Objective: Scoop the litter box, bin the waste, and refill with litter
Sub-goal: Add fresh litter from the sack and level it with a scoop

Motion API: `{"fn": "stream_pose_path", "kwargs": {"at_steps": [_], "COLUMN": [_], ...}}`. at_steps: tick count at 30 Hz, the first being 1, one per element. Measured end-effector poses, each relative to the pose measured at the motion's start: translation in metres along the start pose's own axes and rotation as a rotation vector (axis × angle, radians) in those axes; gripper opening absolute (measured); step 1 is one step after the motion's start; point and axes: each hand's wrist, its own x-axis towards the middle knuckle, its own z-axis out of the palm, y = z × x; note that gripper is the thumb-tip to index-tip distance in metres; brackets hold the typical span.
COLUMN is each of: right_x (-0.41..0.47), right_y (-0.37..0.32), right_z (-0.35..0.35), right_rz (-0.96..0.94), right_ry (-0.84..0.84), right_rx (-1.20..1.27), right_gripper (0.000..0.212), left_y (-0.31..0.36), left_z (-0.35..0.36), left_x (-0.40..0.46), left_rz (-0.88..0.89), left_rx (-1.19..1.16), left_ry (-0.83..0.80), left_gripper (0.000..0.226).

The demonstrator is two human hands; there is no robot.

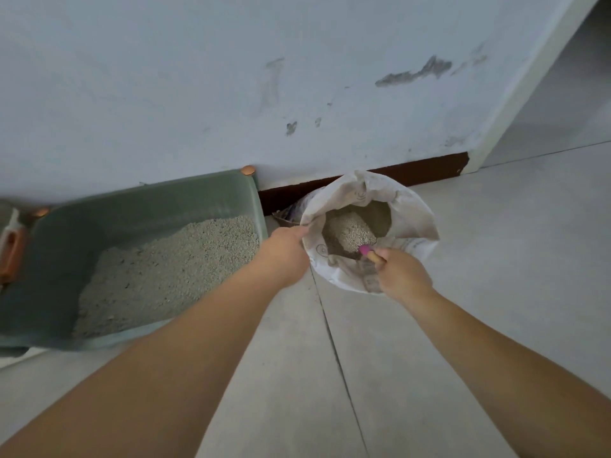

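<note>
So this looks like the refill part of the job; the left hand (285, 256) is pinching the near-left edge of the litter bag (410, 223) to keep its mouth open, and the right hand (401, 276) is wrapped round the wooden handle of a scoop (350, 231), which sits down inside the bag heaped with fresh litter; there's a pink band where the handle meets the scoop part.

The green litter box (139, 206) is on the floor (463, 325) just left of the bag, backed up against the wall (231, 77); it's got a fair bed of grey litter (165, 272) in it already, piled more toward the right and thin on the left, so I'd say a few more loads are needed; can't see any clumps in there from this angle, so my guess is the scooping bit is done, though no bin is in view to confirm.

Next move as I read it: lift the loaded scoop straight up out of the bag without catching the folded rim, keep it level so nothing spills on the tiles in the gap between bag and box, swing it left over the box wall, then tip it onto the thin side; the bag hand should hang on so the mouth doesn't flop shut.

There's also an orange-and-white tool (11, 246) hanging at the box's far left edge; too cut off to say what it is.
</note>
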Motion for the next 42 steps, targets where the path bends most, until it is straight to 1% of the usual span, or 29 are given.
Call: {"fn": "stream_pose_path", "kwargs": {"at_steps": [5, 10, 13, 18, 21, 26, 31, 33, 37, 42], "right_x": [-0.025, -0.044, -0.058, -0.082, -0.1, -0.132, -0.155, -0.162, -0.169, -0.168], "right_y": [0.012, 0.014, 0.011, -0.003, -0.019, -0.052, -0.082, -0.096, -0.119, -0.153], "right_z": [-0.009, -0.019, -0.024, -0.033, -0.037, -0.032, -0.014, -0.002, 0.019, 0.053], "right_rz": [-0.008, -0.021, -0.041, -0.097, -0.15, -0.236, -0.343, -0.382, -0.468, -0.59], "right_ry": [0.015, 0.048, 0.062, 0.057, 0.053, -0.01, -0.064, -0.083, -0.116, -0.123], "right_rx": [-0.006, -0.04, -0.06, -0.115, -0.121, -0.166, -0.22, -0.237, -0.274, -0.271], "right_gripper": [0.029, 0.029, 0.029, 0.021, 0.029, 0.036, 0.031, 0.026, 0.024, 0.03], "left_y": [-0.005, -0.019, -0.027, -0.041, -0.051, -0.083, -0.118, -0.138, -0.178, -0.232], "left_z": [-0.005, -0.011, -0.015, -0.025, -0.037, -0.063, -0.087, -0.096, -0.109, -0.128], "left_x": [-0.024, -0.034, -0.037, -0.051, -0.059, -0.07, -0.085, -0.088, -0.087, -0.088], "left_rz": [0.03, -0.005, -0.02, -0.014, 0.009, -0.015, -0.054, -0.081, -0.116, -0.187], "left_rx": [0.035, 0.052, 0.045, 0.004, 0.071, 0.117, 0.155, 0.175, 0.201, 0.159], "left_ry": [0.024, -0.009, -0.017, 0.013, 0.035, 0.082, 0.14, 0.152, 0.169, 0.173], "left_gripper": [0.047, 0.053, 0.051, 0.048, 0.05, 0.058, 0.061, 0.06, 0.056, 0.054]}}
